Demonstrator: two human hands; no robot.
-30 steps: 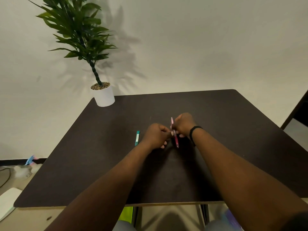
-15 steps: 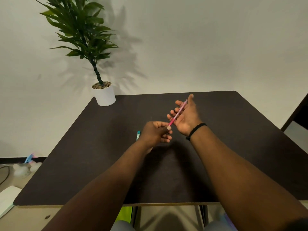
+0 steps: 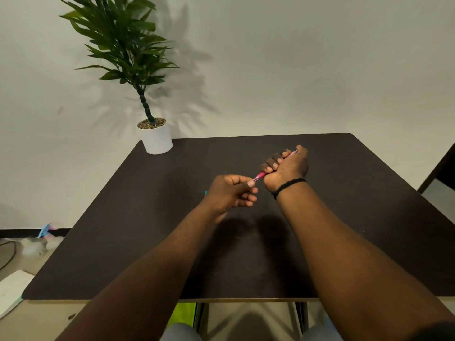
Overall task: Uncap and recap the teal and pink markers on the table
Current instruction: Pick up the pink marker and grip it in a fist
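The teal marker [image 3: 205,193] lay on the tabletop [image 3: 369,193], mostly hidden behind the left hand [image 3: 230,193], which pinched the cap end of the pink marker [image 3: 260,176] fisted in the right hand [image 3: 286,168], so most of the task seemingly remained.

No readable text, label or number anywhere.

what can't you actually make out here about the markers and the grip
Head view, the only one:
- Teal marker: only a sliver shows; the left hand covers the rest, so its cap cannot be checked.
- Pink marker: its middle is wrapped in the right hand's fist; the far tip is small and blurred.
- Pink cap: the left fingertips hide that end, so on or off is unclear.
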